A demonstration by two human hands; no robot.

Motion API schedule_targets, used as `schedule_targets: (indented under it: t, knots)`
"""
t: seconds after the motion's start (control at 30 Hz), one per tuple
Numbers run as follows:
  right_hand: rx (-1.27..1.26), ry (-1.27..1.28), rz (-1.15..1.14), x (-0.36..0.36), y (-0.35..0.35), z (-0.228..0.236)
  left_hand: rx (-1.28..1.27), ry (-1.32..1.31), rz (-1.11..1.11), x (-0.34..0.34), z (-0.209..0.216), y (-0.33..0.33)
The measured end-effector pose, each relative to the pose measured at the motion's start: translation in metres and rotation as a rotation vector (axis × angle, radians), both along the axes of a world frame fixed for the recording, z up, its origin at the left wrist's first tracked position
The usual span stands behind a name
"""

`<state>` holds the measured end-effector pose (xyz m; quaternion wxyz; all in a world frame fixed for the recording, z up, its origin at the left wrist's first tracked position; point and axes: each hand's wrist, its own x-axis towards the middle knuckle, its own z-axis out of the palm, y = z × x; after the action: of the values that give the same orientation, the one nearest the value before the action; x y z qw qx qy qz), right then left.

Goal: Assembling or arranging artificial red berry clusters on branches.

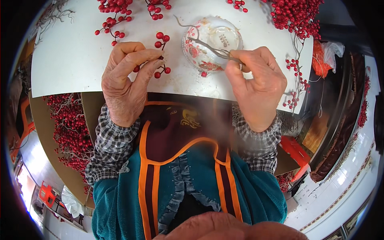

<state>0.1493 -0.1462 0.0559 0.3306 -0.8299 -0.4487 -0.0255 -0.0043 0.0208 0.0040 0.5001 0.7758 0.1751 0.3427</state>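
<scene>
Pinched between the thumb and fingers of my left hand (126, 78) is a small sprig of red berries (162, 38), its berries showing above and below the fingertips. My right hand (258, 82) grips a thin brown twig (212, 49) whose bare ends point up and left across a bowl. That upturned-looking bowl (194, 34) is white with red patterning, and brownish smears mark its surface. One loose red berry (204, 74) lies by the bowl's near side. The two hands are apart, on either side of the bowl.
Berry sprigs (116, 20) lie at the table's far left, and a dense berry bunch (296, 16) at the far right. A berry branch (298, 80) hangs along the right edge of the white tabletop (72, 60). Below left, a cardboard box (60, 156) holds many berry stems.
</scene>
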Motion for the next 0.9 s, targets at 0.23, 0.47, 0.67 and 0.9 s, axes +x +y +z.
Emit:
schedule_targets:
  t: [0.23, 0.47, 0.67, 0.9]
  knots:
    - [0.265, 0.509, -0.022, -0.013, 0.000, 0.005, -0.274, 0.017, -0.088, -0.003, 0.005, -0.002]
    - [0.191, 0.658, 0.089, -0.028, 0.004, 0.003, -0.309, 0.000, -0.125, -0.003, 0.006, -0.009]
    - [0.224, 0.736, 0.139, -0.038, 0.017, -0.010, -0.335, -0.019, -0.117, -0.006, 0.006, -0.012]
    - [0.228, 0.672, 0.134, -0.044, 0.021, -0.019, -0.297, -0.026, -0.116, -0.006, 0.002, -0.013]
